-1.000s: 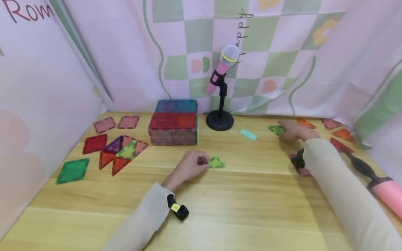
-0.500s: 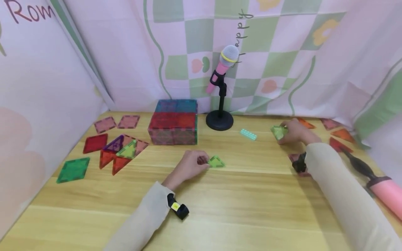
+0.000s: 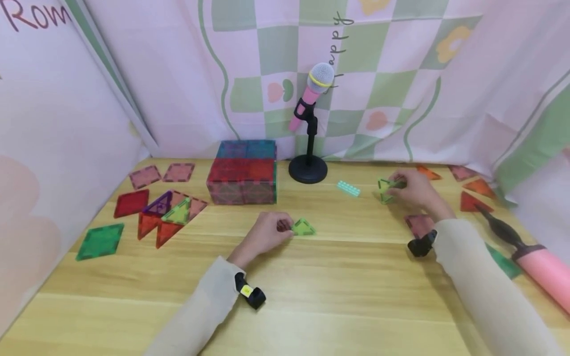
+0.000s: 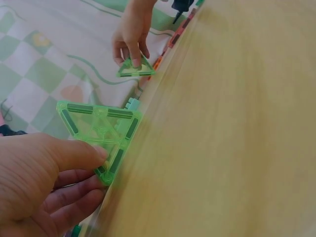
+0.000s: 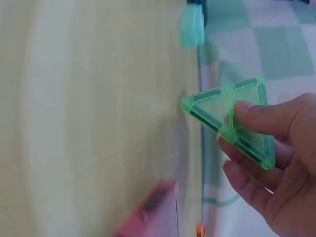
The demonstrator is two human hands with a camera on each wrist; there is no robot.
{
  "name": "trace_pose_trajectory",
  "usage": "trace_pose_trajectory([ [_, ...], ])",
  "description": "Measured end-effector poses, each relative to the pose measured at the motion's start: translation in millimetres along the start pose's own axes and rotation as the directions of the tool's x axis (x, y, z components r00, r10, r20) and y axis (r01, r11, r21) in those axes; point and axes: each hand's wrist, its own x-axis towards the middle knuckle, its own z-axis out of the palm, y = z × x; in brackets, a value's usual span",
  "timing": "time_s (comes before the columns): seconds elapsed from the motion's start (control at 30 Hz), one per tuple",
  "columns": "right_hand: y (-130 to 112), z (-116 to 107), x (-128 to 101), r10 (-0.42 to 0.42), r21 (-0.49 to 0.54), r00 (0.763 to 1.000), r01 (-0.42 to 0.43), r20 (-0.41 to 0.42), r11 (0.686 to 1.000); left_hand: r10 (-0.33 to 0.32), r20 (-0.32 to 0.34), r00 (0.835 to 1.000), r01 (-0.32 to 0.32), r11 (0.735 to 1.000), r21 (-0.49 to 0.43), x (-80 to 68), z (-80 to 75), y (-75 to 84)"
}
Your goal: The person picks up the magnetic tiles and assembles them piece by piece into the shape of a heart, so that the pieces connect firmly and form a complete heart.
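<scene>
Roughly mid-table: left hand (image 3: 267, 235) pinching green triangle tile (image 3: 303, 228) by its near-left corner, tile flat on the wood, pointing rt. Toward far-right edge: right hand (image 3: 414, 190) gripping second green triangle (image 3: 385, 190), tilted off the wood. Well apart.

A green triangle tile (image 3: 303, 228) is pinched by the left hand (image 3: 265, 236) at table centre; another green triangle (image 3: 385, 190) is held by the right hand (image 3: 413, 190), far right.
</scene>
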Motion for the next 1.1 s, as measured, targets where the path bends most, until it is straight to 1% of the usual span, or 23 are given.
trace_pose_trajectory([
  [0.17, -19, 10, -13, -0.024, 0.079, 1.000, 0.025, -0.010, 0.997, 0.013, -0.004, 1.000, -0.013, 1.000, -0.002, 0.6, 0.3, 0.2],
  [0.23, -29, 16, -18, -0.047, 0.109, 0.999, 0.048, -0.006, 0.993, 0.021, -0.006, 1.000, -0.021, 1.000, -0.001, 0.9, 0.0, 0.5],
  [0.4, -56, 34, -27, -0.117, 0.164, 0.993, 0.112, 0.021, 0.980, 0.014, -0.008, 1.000, -0.014, 1.000, 0.006, 0.7, 0.0, 0.7],
  [0.53, -77, 49, -32, -0.187, 0.173, 0.982, 0.179, 0.036, 0.969, 0.009, -0.008, 1.000, -0.009, 1.000, 0.009, 0.2, 0.6, 0.8],
  [0.7, -103, 63, -35, -0.272, 0.181, 0.961, 0.258, 0.058, 0.949, -0.003, -0.004, 1.000, 0.003, 1.000, 0.014, 0.0, 0.5, 0.9],
  [0.83, -118, 74, -36, -0.326, 0.201, 0.943, 0.308, 0.062, 0.930, -0.008, -0.001, 1.000, 0.008, 1.000, 0.014, -0.2, -0.3, 2.6],
  [0.93, -126, 81, -35, -0.348, 0.201, 0.936, 0.330, 0.061, 0.922, -0.007, -0.001, 1.000, 0.007, 1.000, 0.008, -0.4, -0.8, 3.3],
  [1.1, -132, 86, -35, -0.343, 0.208, 0.938, 0.326, 0.054, 0.922, -0.010, -0.003, 1.000, 0.010, 1.000, 0.019, -0.4, -0.8, 2.1],
])
